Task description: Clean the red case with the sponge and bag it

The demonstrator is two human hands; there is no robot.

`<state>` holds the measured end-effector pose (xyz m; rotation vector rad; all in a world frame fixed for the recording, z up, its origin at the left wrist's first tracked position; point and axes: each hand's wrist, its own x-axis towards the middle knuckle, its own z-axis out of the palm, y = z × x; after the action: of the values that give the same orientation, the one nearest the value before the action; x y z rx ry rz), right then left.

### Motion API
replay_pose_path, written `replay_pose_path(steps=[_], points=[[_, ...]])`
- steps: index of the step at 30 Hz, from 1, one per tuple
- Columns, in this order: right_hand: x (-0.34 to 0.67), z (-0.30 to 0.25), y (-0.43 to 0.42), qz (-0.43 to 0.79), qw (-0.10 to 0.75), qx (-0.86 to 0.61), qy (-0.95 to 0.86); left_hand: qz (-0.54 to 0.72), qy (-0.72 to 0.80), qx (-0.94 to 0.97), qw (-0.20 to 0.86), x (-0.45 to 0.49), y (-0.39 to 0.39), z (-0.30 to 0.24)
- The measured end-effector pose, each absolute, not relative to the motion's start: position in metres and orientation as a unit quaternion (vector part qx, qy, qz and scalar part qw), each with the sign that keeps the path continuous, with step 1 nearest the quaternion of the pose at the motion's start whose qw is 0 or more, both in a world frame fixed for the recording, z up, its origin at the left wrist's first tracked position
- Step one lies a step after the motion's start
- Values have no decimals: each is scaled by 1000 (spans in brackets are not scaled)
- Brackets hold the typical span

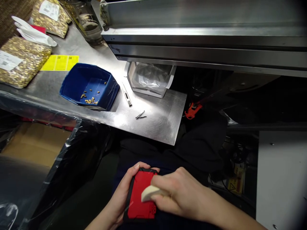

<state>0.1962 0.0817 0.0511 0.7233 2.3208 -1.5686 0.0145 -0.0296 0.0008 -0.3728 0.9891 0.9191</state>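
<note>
Grips a red case (139, 199) in the left hand (120, 198). Pinches a small white block (147, 193) against it with the right hand (183, 195), below the table (158, 123).

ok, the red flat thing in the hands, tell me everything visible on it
The red block is a flat rectangle: matte red face in a black rim, plastic or rubber by its look, small notches near the lower right corner. It faces up, low over dark clothing. The left hand grips its left edge, thumb at the top; the right hand presses a cream wedge onto its face.
</note>
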Motion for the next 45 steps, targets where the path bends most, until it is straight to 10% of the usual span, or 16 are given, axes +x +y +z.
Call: replay_pose_path(steps=[45], points=[[185, 38, 92, -551, 52, 326, 767, 401, 496, -230, 735, -2, -14, -5]])
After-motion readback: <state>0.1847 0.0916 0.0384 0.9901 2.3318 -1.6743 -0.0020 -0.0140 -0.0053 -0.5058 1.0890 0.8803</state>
